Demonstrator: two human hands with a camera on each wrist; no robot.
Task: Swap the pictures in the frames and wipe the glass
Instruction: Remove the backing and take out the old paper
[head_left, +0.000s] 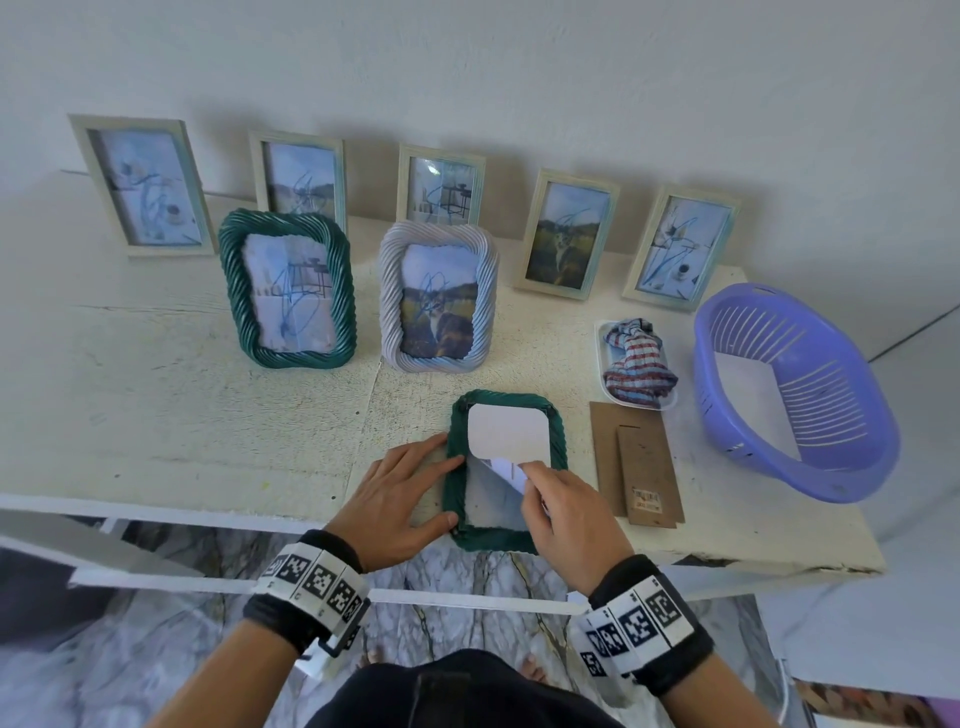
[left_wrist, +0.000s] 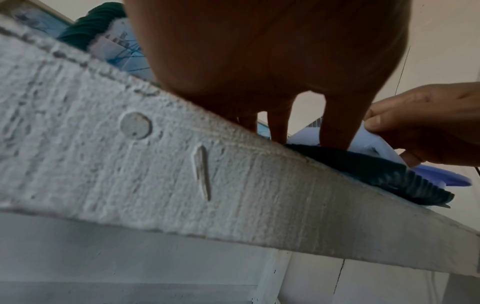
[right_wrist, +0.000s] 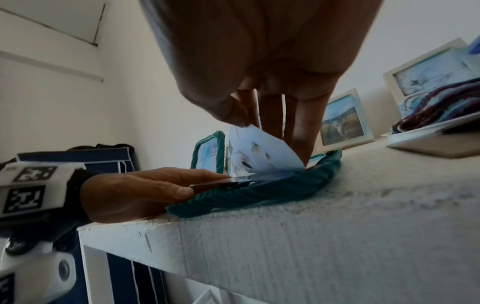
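A green rope-pattern frame (head_left: 506, 535) (left_wrist: 363, 166) (right_wrist: 259, 195) lies face down at the table's front edge. A picture (head_left: 506, 434) (right_wrist: 262, 156) sits in it with its white back up. My right hand (head_left: 535, 480) (right_wrist: 249, 123) pinches the picture's near edge between thumb and fingers and curls it up off the frame. My left hand (head_left: 415, 486) (right_wrist: 145, 185) lies flat on the frame's left side, fingers straight, thumb at the near left corner. In the left wrist view, the lifted picture (left_wrist: 369, 142) shows beside my right hand (left_wrist: 428, 123).
A brown cardboard backing (head_left: 636, 462) lies right of the frame. Behind it is a striped cloth (head_left: 639, 361) on a white tray. A purple basket (head_left: 795, 389) stands far right. A green frame (head_left: 288, 288) and a white rope frame (head_left: 439, 296) stand behind; several pale frames line the wall.
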